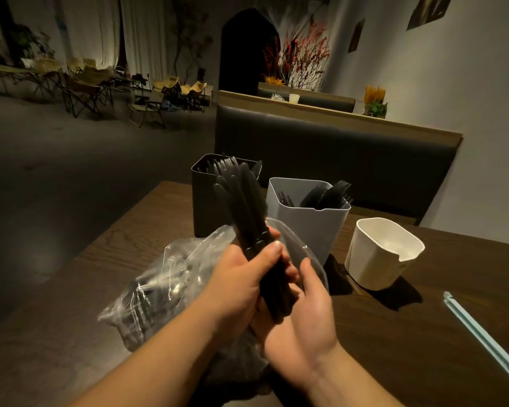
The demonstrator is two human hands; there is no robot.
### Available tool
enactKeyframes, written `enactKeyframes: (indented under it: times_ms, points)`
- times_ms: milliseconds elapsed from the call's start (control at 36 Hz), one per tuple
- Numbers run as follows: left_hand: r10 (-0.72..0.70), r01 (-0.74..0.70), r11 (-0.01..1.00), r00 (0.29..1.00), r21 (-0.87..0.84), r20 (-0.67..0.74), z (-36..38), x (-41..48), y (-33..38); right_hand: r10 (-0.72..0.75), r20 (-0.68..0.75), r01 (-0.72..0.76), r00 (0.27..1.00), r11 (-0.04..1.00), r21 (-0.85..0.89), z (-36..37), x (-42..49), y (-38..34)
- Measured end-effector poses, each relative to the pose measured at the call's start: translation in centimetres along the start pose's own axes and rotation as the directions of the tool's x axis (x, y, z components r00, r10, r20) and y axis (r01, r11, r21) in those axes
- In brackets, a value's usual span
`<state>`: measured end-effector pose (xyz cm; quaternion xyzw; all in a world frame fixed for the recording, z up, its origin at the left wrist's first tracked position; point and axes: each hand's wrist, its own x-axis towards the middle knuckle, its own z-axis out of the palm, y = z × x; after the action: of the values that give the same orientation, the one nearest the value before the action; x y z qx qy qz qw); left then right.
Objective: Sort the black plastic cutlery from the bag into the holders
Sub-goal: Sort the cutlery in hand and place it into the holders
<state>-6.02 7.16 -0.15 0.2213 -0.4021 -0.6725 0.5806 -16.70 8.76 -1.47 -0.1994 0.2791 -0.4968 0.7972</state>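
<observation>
My left hand [241, 277] grips a bundle of black plastic knives [244, 210], blades pointing up and away. My right hand [303, 312] cups the handle ends from below, fingers curled around them. Under both hands lies the clear plastic bag [159, 292] with more black cutlery inside. Behind the bundle stands a dark holder [206, 201] with black cutlery in it. A grey holder [306, 227] to its right holds black forks and spoons. A white holder [385, 254] at the right looks empty.
All of this sits on a dark wooden table [423, 333]. A pale blue strip [482, 333] lies near the right edge. A padded booth bench [335, 154] stands behind the table. Folding chairs [91, 86] fill the room at far left.
</observation>
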Motion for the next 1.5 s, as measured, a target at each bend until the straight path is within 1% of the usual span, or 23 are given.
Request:
enactKeyframes:
  times_ms: [167, 278, 333, 389, 417, 444, 472, 500, 556, 583, 611, 639, 694, 722, 750, 806, 917, 1028, 1111, 1194, 1278, 1389, 1500]
  points:
    - [-0.033, 0.035, 0.998, 0.999, 0.053, -0.035, 0.7, -0.4, -1.2, -0.07, -0.073, 0.071, 0.995, 0.997, 0.017, 0.1, 0.0, 0.2]
    - [0.08, -0.055, 0.985, 0.985, 0.163, -0.151, 0.3, 0.0, -1.1, -0.026, 0.03, 0.027, 0.999, 0.999, -0.041, 0.7, -0.2, 0.2]
    - [0.113, -0.08, 0.977, 0.98, 0.198, -0.162, 0.2, 0.0, -0.8, -0.061, 0.035, 0.062, 0.998, 0.997, -0.054, 0.8, 0.3, 0.4]
    - [0.132, -0.091, 0.963, 0.98, 0.254, -0.15, 0.1, 0.0, -0.6, -0.148, -0.01, 0.145, 0.989, 0.976, -0.164, 1.1, 0.6, 0.3]
    - [0.141, -0.094, 0.953, 0.979, 0.287, -0.147, 0.1, 0.0, -0.6, -0.225, -0.04, 0.204, 0.974, 0.934, -0.293, 1.1, 0.5, 0.0]
    - [0.148, -0.093, 0.941, 0.978, 0.326, -0.149, 0.0, 0.0, -0.5, -0.315, -0.047, 0.262, 0.948, 0.854, -0.45, 1.1, 0.3, -0.5]
    - [0.154, -0.092, 0.928, 0.977, 0.36, -0.146, 0.0, 0.1, -0.4, -0.417, -0.025, 0.318, 0.909, 0.728, -0.607, 1.2, 0.1, -0.9]
    - [0.153, -0.088, 0.92, 0.978, 0.381, -0.143, -0.1, 0.1, -0.3, -0.517, 0.034, 0.369, 0.855, 0.56, -0.742, 1.4, -0.1, -1.4]
    - [0.126, -0.062, 0.929, 0.98, 0.364, -0.156, -0.1, 0.1, -0.2, -0.659, 0.184, 0.415, 0.729, 0.212, -0.885, 2.1, -0.3, -2.7]
    - [0.109, -0.043, 0.934, 0.98, 0.355, -0.166, -0.1, 0.2, -0.1, -0.698, 0.231, 0.41, 0.678, 0.097, -0.907, 2.6, -0.3, -3.5]
    - [0.096, -0.028, 0.936, 0.979, 0.351, -0.178, -0.1, 0.2, -0.1, -0.711, 0.259, 0.387, 0.654, 0.02, -0.922, 3.3, -0.2, -4.4]
    - [0.086, -0.015, 0.938, 0.978, 0.347, -0.19, -0.1, 0.1, -0.1, -0.705, 0.277, 0.349, 0.653, -0.045, -0.936, 4.0, 0.1, -5.3]
    - [0.058, 0.014, 0.945, 0.976, 0.326, -0.21, -0.3, 0.0, 0.0, -0.625, 0.292, 0.274, 0.724, -0.128, -0.953, 5.5, 0.7, -7.1]
    - [0.04, 0.03, 0.95, 0.975, 0.311, -0.218, -0.3, 0.0, 0.1, -0.567, 0.286, 0.279, 0.773, -0.101, -0.955, 6.2, 1.0, -7.9]
    - [0.029, 0.041, 0.955, 0.973, 0.293, -0.229, -0.3, 0.0, 0.2, -0.507, 0.279, 0.306, 0.816, -0.031, -0.951, 6.9, 1.1, -8.4]
    - [0.029, 0.037, 0.963, 0.971, 0.267, -0.237, -0.3, 0.1, 0.8, -0.424, 0.263, 0.327, 0.867, 0.084, -0.941, 8.0, 1.4, -8.9]
    - [0.085, -0.017, 0.962, 0.967, 0.273, -0.239, -0.2, 0.3, 1.6, -0.416, 0.248, 0.318, 0.875, 0.107, -0.942, 9.4, 2.6, -8.9]
    - [0.111, -0.031, 0.952, 0.962, 0.304, -0.25, -0.5, 0.3, 1.8, -0.337, 0.213, 0.31, 0.917, 0.267, -0.912, 9.6, 3.4, -9.0]
    - [0.108, -0.02, 0.943, 0.962, 0.332, -0.249, -0.7, 0.3, 2.2, -0.334, 0.221, 0.336, 0.916, 0.338, -0.879, 9.2, 3.8, -9.2]
    - [0.079, 0.008, 0.941, 0.967, 0.338, -0.243, -0.9, 0.3, 2.4, -0.374, 0.23, 0.362, 0.899, 0.334, -0.87, 8.7, 4.2, -9.4]
    - [0.063, 0.007, 0.959, 0.969, 0.284, -0.24, -0.8, 0.3, 2.4, -0.381, 0.261, 0.389, 0.887, 0.311, -0.867, 8.3, 4.4, -9.5]
    - [0.063, -0.011, 0.977, 0.968, 0.212, -0.242, -0.6, 0.4, 2.3, -0.336, 0.24, 0.353, 0.911, 0.329, -0.876, 7.7, 4.5, -9.8]
    - [0.074, -0.005, 0.969, 0.96, 0.248, -0.269, -0.9, 0.3, 2.3, -0.333, 0.23, 0.343, 0.914, 0.339, -0.876, 7.5, 4.7, -9.8]
